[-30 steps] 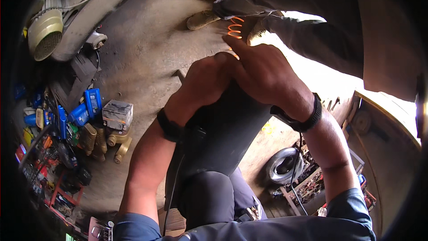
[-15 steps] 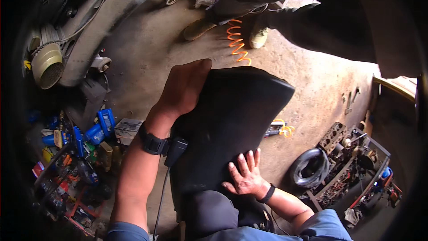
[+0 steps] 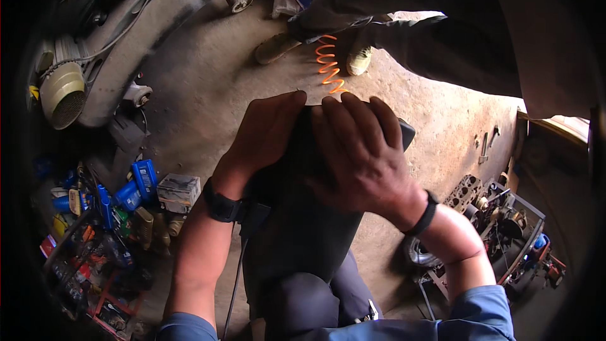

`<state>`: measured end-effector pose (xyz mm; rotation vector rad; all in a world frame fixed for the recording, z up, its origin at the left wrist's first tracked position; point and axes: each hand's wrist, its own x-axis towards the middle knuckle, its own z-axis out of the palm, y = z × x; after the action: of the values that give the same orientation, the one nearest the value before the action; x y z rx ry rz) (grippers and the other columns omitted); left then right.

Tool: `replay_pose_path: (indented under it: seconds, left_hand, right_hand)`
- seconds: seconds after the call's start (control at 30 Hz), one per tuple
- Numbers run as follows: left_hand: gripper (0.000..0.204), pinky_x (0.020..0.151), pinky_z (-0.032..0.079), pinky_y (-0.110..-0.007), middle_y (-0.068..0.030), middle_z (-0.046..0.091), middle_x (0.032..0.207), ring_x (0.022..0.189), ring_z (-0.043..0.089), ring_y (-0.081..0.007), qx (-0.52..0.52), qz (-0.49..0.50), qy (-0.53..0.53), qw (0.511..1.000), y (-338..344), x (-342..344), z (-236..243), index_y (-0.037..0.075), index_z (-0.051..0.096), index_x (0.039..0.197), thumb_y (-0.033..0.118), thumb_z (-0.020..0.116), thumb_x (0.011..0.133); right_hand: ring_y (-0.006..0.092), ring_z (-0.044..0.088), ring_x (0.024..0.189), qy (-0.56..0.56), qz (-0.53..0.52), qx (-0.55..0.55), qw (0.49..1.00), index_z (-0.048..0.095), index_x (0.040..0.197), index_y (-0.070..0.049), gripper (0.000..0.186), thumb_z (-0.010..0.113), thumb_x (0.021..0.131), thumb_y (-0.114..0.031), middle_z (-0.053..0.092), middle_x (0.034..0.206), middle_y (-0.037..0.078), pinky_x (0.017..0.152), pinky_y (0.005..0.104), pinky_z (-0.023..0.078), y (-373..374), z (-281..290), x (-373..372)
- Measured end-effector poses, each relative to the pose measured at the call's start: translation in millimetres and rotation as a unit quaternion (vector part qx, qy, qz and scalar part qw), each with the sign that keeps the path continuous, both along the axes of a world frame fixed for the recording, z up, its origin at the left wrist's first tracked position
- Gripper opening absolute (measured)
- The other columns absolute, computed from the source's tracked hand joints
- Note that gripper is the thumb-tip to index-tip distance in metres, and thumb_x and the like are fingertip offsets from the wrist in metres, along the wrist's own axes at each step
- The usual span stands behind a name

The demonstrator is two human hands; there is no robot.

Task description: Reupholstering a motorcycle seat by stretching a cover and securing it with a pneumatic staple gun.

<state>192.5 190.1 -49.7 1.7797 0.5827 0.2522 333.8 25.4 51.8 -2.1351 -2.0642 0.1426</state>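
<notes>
A black padded panel [image 3: 297,227], perhaps a seat, lies lengthwise over my bent knee. My left hand [image 3: 262,136] grips its far-left edge with fingers closed. My right hand [image 3: 360,158] spreads over the upper right part, fingertips bent at the far edge. Both wrists wear black straps. A small black box with a cable hangs beside my left wrist.
Another person's legs and boots [image 3: 358,60] stand ahead beside an orange coiled hose [image 3: 325,63]. A large grey vehicle part [image 3: 110,72] is upper left, blue containers [image 3: 144,180] and a box [image 3: 178,192] left, engine parts [image 3: 467,192], an inner tube and tools right.
My right hand left the far edge, lay flat lower on the panel, and has since risen again to that edge. My left hand has shifted left onto the panel's left corner.
</notes>
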Motion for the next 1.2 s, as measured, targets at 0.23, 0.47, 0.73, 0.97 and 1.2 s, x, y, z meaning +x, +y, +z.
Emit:
replay_pose_path:
  seconds: [0.23,0.47,0.73,0.97,1.2]
  left_hand:
    - [0.041,0.071,0.051,-0.049,-0.0247,0.065,0.082,0.078,0.064,-0.0409,0.025,-0.009,-0.062,0.998,-2,-5,-10,-0.002,0.064,0.104,0.028,0.043,0.120]
    - [0.071,0.073,0.048,-0.041,-0.0138,0.058,0.070,0.070,0.053,-0.0189,-0.118,0.049,-0.013,0.992,2,3,-16,0.000,0.061,0.081,0.052,0.035,0.122]
    - [0.082,0.072,0.042,-0.038,0.0008,0.051,0.069,0.071,0.042,-0.0146,-0.239,0.087,0.058,0.966,7,5,-14,0.009,0.058,0.069,0.070,0.032,0.118]
    - [0.085,0.071,0.043,-0.037,0.0043,0.050,0.069,0.071,0.045,-0.0124,-0.279,0.077,0.070,0.955,13,2,-3,0.012,0.053,0.068,0.077,0.027,0.116]
    - [0.095,0.079,0.053,-0.042,-0.0069,0.072,0.089,0.088,0.062,-0.0185,-0.371,0.067,0.079,0.923,17,-8,-11,0.003,0.074,0.090,0.078,0.022,0.115]
  right_hand:
    - [0.0324,0.065,0.091,0.016,0.034,-0.039,0.999,0.069,0.113,-0.003,0.046,0.077,0.093,-0.043,0.064,0.098,0.014,0.084,0.0460,0.053,43,11,9]
    - [0.0352,0.070,0.083,0.013,0.019,-0.055,0.998,0.069,0.092,-0.006,0.032,0.072,0.100,-0.036,0.068,0.084,0.015,0.074,0.0488,0.057,60,13,15]
    - [0.0334,0.071,0.085,-0.012,0.041,-0.202,0.979,0.072,0.095,-0.005,0.025,0.064,0.102,-0.027,0.070,0.086,0.015,0.077,0.0451,0.058,82,12,4]
    - [0.0246,0.065,0.083,-0.130,0.106,-0.072,0.983,0.067,0.110,-0.001,0.025,0.063,0.099,-0.023,0.065,0.092,0.010,0.074,0.0399,0.051,75,14,-23]
    - [0.0376,0.078,0.078,0.002,0.058,-0.241,0.969,0.073,0.119,-0.002,0.029,0.059,0.108,-0.025,0.075,0.079,0.020,0.070,0.0498,0.062,99,3,-15]
